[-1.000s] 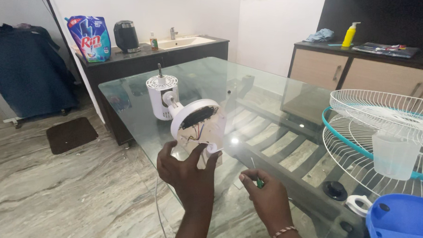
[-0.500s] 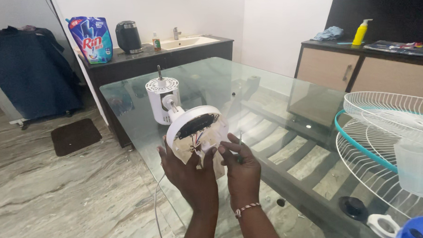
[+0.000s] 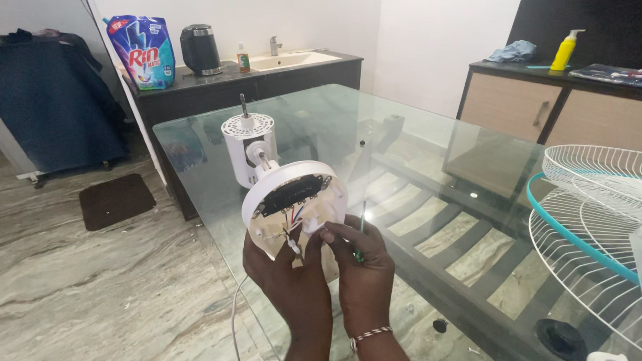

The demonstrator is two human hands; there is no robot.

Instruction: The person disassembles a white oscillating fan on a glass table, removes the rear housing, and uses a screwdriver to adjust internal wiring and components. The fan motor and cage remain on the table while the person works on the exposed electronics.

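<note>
At the bottom centre of the frame, a round white fan base (image 3: 291,208) is held up by the left hand (image 3: 289,286), whose grip is closed around its lower edge from behind and below. The open underside of the base is turned toward the camera, and a dark circuit board and several coloured wires (image 3: 295,216) are seen inside it. The right hand (image 3: 364,271) is pressed just beside the left, with its fingertips (image 3: 330,234) laid at the wires; its grip is closed around a thin green-handled screwdriver (image 3: 361,235), whose shaft stands nearly upright above the knuckles. A beaded bracelet (image 3: 370,335) is worn on the right wrist. A white cord (image 3: 235,320) hangs down from the base toward the lower edge.

Both hands are held over the near corner of a glass bench (image 3: 421,155). Just behind the base, a white motor housing (image 3: 247,149) with a metal shaft pointing up is attached to it by a short neck. At the right edge of the frame, white wire fan guards (image 3: 597,204) with a teal rim are stacked on the glass.

Further back, in the upper left, a blue detergent pouch (image 3: 142,52) and a black kettle (image 3: 200,49) are set on a dark bench (image 3: 218,81) beside a sink (image 3: 297,59). In the upper right, a yellow pump bottle (image 3: 565,50) is placed on a wooden cabinet (image 3: 551,103).
</note>
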